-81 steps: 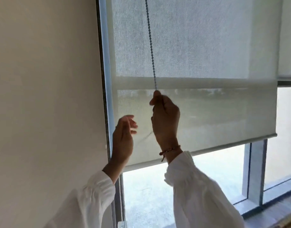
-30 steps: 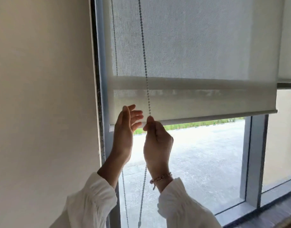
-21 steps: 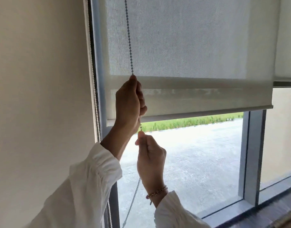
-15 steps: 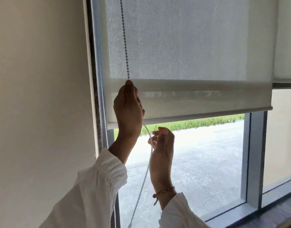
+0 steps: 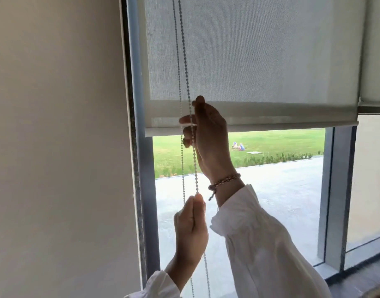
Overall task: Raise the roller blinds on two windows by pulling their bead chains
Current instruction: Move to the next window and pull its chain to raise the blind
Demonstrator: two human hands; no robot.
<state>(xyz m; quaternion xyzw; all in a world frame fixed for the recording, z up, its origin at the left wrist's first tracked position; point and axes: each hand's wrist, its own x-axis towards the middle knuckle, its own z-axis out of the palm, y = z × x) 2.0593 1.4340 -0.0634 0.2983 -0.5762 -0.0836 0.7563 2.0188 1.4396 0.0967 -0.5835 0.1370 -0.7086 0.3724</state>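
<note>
A pale grey roller blind (image 5: 260, 61) covers the upper part of the left window, its bottom bar (image 5: 281, 125) level with my raised hand. A bead chain (image 5: 183, 50) hangs in two strands near the blind's left edge. My right hand (image 5: 208, 136), with a bracelet on its wrist, is up at the bottom bar and its fingers curl round the right strand. My left hand (image 5: 190, 229) is lower and pinches the same strand between thumb and fingers. The second blind (image 5: 376, 50) hangs at the far right, its bottom edge slightly higher.
A cream wall (image 5: 55, 147) fills the left side, up to the grey window frame (image 5: 144, 190). A grey mullion (image 5: 337, 201) separates the two windows. Outside lie pale pavement and a green lawn (image 5: 270, 145). A dark sill (image 5: 361, 278) runs along the bottom right.
The blind's bottom bar has risen, baring more lawn. My left hand came down from the bar with the chain; my right hand went up and took the chain above it.
</note>
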